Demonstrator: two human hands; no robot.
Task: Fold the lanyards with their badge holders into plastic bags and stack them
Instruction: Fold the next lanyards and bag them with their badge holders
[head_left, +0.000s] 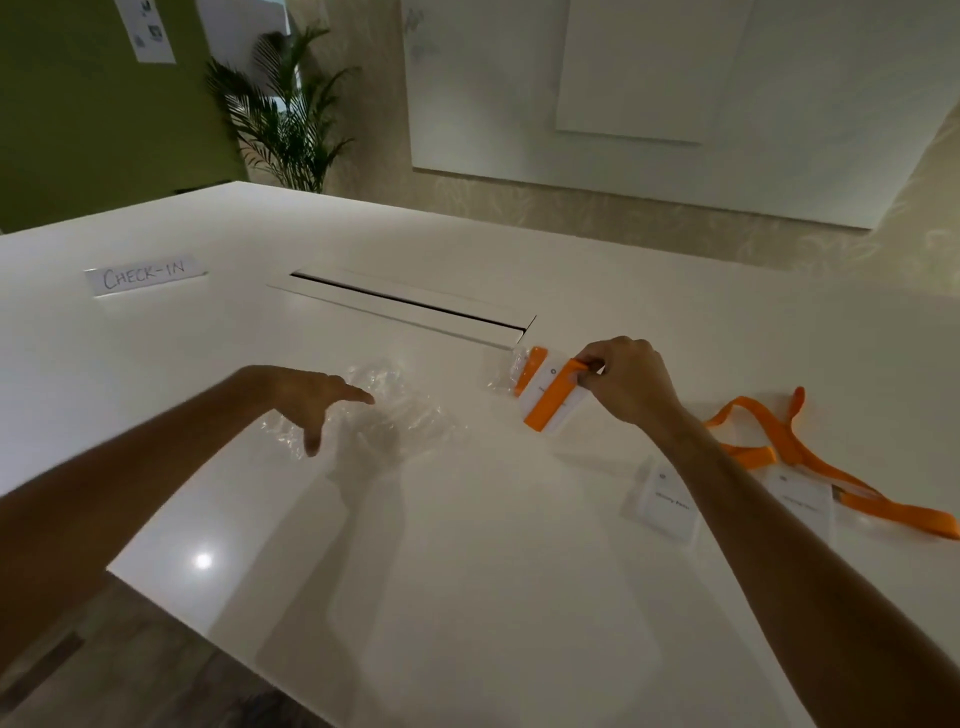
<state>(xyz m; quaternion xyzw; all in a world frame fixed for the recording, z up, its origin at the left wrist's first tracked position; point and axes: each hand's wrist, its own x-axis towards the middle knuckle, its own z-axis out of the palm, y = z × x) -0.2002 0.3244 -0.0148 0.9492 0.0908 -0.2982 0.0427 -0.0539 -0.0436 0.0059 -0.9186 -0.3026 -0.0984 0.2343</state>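
Two things need your care on the white table (467, 545): the loose plastic bags (395, 410) and the folded lanyard bundle (551, 396); your left hand (311, 397) hovers over the bags with fingers spread and holding nothing, so pinch only one bag and open its mouth wide; your right hand (626, 379) pinches the orange strap wrapped around the badge holder; keep it tight; the bundle sits just left of that hand.

Print on the 2 badge holders lying flat, the nearer badge holder (667, 501) and the farther badge holder (802, 499), is too blurred to read. The right arm (727, 467) covers part of the loose orange lanyard (810, 462), whose far end runs off the frame's right edge.
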